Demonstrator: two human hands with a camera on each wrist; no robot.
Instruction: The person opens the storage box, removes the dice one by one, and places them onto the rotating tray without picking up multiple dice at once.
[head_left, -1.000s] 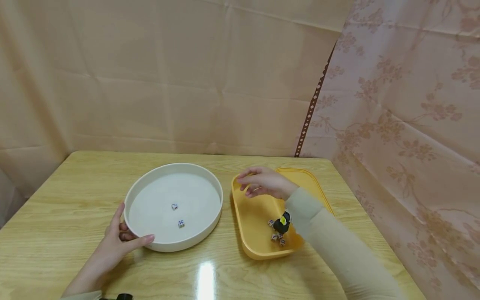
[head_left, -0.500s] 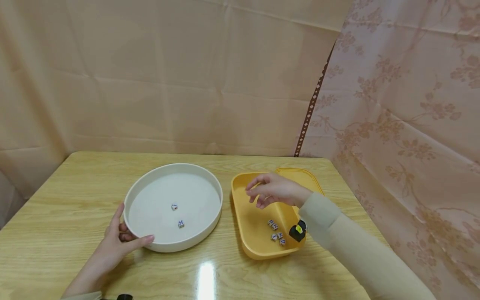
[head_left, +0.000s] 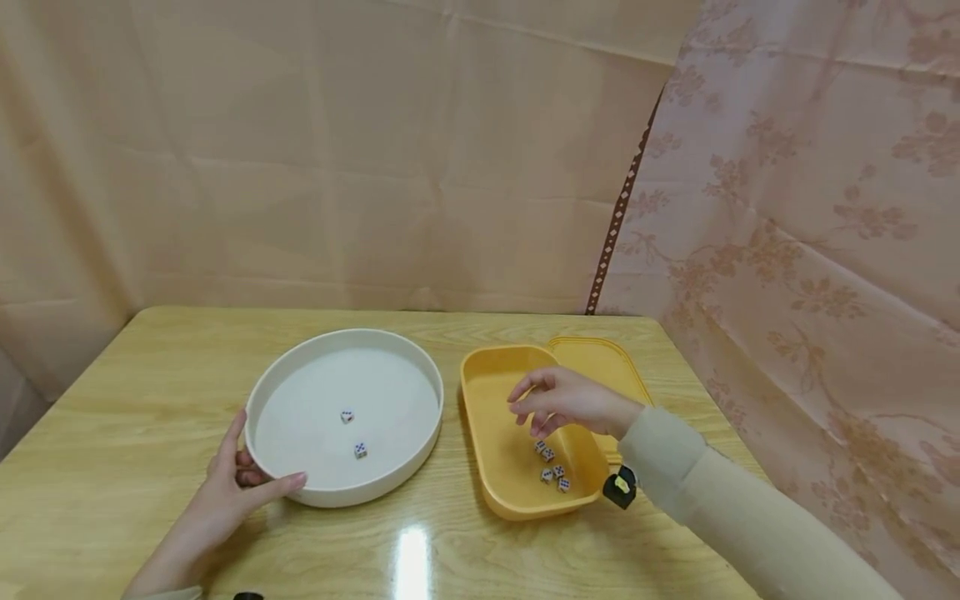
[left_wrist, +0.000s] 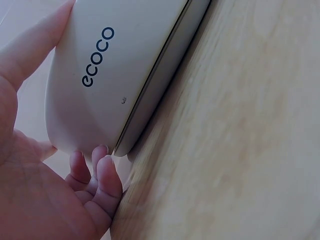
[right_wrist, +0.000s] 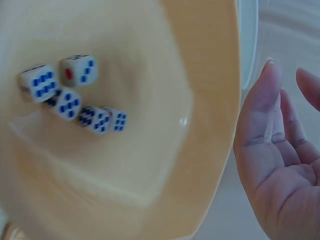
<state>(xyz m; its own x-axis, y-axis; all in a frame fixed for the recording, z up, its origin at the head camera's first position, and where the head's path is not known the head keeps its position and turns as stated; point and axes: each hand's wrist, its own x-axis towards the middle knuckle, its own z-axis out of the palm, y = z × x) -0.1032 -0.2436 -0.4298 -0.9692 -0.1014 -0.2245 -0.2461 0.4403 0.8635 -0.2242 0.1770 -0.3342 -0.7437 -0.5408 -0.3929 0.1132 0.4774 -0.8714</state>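
Observation:
My left hand (head_left: 225,493) holds the left side of a round white tray (head_left: 356,493), its thumb and fingers spread along the outer wall. In the left wrist view the wall of the tray (left_wrist: 105,60) bears the word "ecoco", and some fingertips bend in at its lower edge. Two white dice, one die (head_left: 347,416) farther back and the other die (head_left: 361,450) nearer, lie inside the tray. My right hand (head_left: 576,403) hovers over a yellow plastic box (head_left: 491,417), fingers loosely bent and holding nothing. Several dice with blue pips, including one die (right_wrist: 80,70) showing a red pip, lie in the box.
Behind and right of the box lies a yellow lid (head_left: 607,360) on the wooden table (head_left: 315,558). A beige curtain (head_left: 300,167) hangs at the back, and a floral pink cloth (head_left: 825,292) covers the right side.
My right hand has moved right and toward me, from the box's far left corner to above its middle, revealing more dice. My left hand, the tray and its two dice have stayed put.

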